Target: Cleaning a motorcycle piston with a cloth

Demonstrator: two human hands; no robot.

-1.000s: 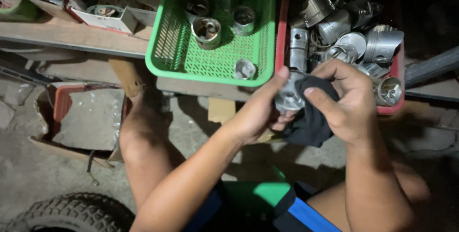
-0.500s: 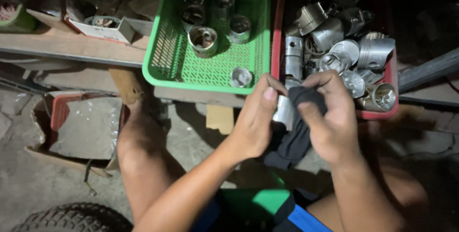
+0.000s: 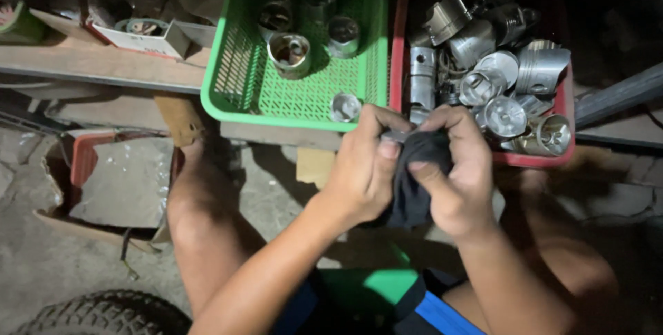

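Note:
My left hand (image 3: 362, 169) grips a metal piston (image 3: 395, 135), of which only a small grey edge shows between my fingers. My right hand (image 3: 456, 179) presses a dark cloth (image 3: 414, 183) over that piston. Both hands meet just below the front edges of two baskets. The green basket (image 3: 242, 79) holds several shiny pistons (image 3: 290, 53). The red basket (image 3: 559, 103) to the right is piled with several duller pistons (image 3: 483, 86).
A wooden plank (image 3: 97, 65) runs under the baskets and carries a small open box (image 3: 148, 34) at the left. On the concrete floor lie a red tray with a grey slab (image 3: 117, 183) and a tyre (image 3: 103, 318) at the bottom left. My bare knees flank the hands.
The piston was plainly visible in my left hand a second ago; now the cloth and my fingers cover nearly all of it. My hands have turned around it, staying below the baskets.

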